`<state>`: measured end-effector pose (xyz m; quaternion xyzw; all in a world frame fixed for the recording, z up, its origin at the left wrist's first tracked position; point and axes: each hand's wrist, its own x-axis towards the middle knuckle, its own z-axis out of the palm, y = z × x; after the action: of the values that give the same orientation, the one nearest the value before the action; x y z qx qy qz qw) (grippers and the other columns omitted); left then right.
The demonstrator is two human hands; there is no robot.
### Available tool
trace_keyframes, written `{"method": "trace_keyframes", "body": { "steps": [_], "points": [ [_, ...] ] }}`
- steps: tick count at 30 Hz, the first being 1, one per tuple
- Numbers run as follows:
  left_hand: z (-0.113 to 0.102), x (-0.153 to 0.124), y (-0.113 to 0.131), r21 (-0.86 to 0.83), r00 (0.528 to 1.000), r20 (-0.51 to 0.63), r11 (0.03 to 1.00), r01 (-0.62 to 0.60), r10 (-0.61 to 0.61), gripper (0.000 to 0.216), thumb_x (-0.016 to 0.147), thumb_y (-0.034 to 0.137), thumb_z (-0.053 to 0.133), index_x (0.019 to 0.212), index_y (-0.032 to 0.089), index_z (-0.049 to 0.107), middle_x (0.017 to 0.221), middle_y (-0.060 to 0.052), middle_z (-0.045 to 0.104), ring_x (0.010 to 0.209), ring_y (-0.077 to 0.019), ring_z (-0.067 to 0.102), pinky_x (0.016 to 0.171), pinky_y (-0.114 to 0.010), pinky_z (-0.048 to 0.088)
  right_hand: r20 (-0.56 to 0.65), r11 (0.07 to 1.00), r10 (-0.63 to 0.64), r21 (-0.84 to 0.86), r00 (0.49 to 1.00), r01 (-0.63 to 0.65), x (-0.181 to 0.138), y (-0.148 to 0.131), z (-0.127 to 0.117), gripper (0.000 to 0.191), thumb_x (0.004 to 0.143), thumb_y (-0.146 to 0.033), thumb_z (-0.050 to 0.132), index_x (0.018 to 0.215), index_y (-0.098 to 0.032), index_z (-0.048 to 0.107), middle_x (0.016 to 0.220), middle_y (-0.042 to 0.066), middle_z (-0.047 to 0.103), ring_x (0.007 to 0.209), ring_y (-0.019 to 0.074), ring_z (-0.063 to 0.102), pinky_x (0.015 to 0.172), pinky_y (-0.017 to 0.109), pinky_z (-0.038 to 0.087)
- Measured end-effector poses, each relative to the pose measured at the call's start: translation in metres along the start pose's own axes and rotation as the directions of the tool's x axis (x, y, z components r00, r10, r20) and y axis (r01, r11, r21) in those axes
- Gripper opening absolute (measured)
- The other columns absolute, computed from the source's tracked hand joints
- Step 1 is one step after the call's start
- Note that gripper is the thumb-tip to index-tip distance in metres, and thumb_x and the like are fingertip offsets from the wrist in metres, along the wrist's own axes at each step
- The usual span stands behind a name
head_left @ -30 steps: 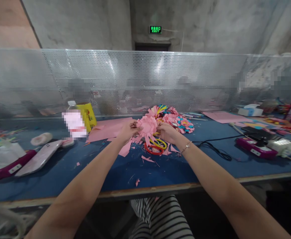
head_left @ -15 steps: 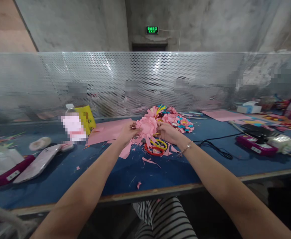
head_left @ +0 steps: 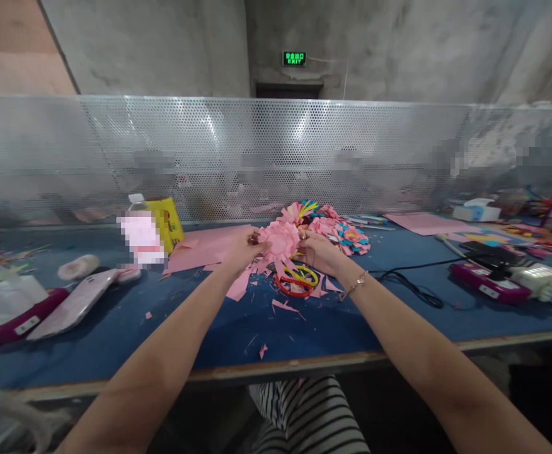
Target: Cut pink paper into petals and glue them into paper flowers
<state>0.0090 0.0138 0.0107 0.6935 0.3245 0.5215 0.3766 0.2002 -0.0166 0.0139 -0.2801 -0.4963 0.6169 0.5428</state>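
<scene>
The left hand (head_left: 244, 252) and right hand (head_left: 322, 253) pinched a paper flower (head_left: 280, 242) from either side (grip partly hidden), seemingly steadying it.

The pink paper flower (head_left: 280, 241) has a round centre ringed by petals. It is held up, over the surface (head_left: 337, 334).

Black-striped white clothing (head_left: 321, 410) is worn, plus a bracelet (head_left: 358, 282) (thin, right wrist (head_left: 350, 273)).
</scene>
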Motion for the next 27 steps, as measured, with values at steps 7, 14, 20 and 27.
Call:
{"method": "trace_keyframes", "body": {
  "steps": [7, 14, 20, 27],
  "points": [
    [-0.001, 0.002, -0.003, 0.078, 0.995, -0.036, 0.993, -0.085, 0.088, 0.023, 0.062, 0.028, 0.064, 0.072, 0.016, 0.048, 0.064, 0.004, 0.046, 0.056, -0.0064, 0.044, 0.053, -0.021, 0.038, 0.095, 0.993, -0.071, -0.083, 0.993, 0.079, -0.004, -0.001, 0.003, 0.031, 0.056, -0.012, 0.065, 0.069, -0.020, 0.037, 0.060, -0.009, 0.043, 0.055, 0.0051, 0.048, 0.061, 0.025, 0.045],
    [0.001, 0.000, 0.003, 0.183, 0.980, -0.027, 0.964, -0.190, 0.199, 0.018, 0.064, 0.024, 0.061, 0.066, 0.016, 0.045, 0.063, 0.004, 0.042, 0.061, -0.0073, 0.043, 0.057, -0.020, 0.036, 0.080, 0.863, -0.344, -0.365, 0.935, 0.349, 0.006, 0.009, 0.001, 0.045, 0.053, -0.018, 0.071, 0.068, -0.021, 0.029, 0.063, -0.009, 0.031, 0.050, 0.0029, 0.035, 0.048, 0.018, 0.035],
    [0.008, -0.003, 0.002, 0.059, 0.973, -0.092, 0.977, -0.205, 0.210, 0.021, 0.061, 0.026, 0.065, 0.068, 0.016, 0.048, 0.068, 0.003, 0.049, 0.066, -0.0085, 0.049, 0.065, -0.023, 0.041, 0.148, 0.644, -0.561, -0.540, 0.815, 0.541, 0.002, 0.008, 0.005, 0.032, 0.063, -0.017, 0.062, 0.071, -0.022, 0.031, 0.068, -0.006, 0.035, 0.055, 0.0050, 0.036, 0.049, 0.019, 0.033],
    [0.011, 0.000, -0.007, -0.012, 0.985, -0.109, 0.991, -0.135, 0.133, 0.023, 0.061, 0.031, 0.065, 0.072, 0.016, 0.051, 0.065, 0.003, 0.053, 0.062, -0.0095, 0.051, 0.062, -0.023, 0.043, 0.197, 0.566, -0.599, -0.581, 0.776, 0.584, -0.007, 0.001, 0.011, 0.024, 0.068, -0.020, 0.057, 0.072, -0.021, 0.033, 0.072, -0.004, 0.040, 0.056, 0.0064, 0.038, 0.049, 0.022, 0.033]
  ]
}}
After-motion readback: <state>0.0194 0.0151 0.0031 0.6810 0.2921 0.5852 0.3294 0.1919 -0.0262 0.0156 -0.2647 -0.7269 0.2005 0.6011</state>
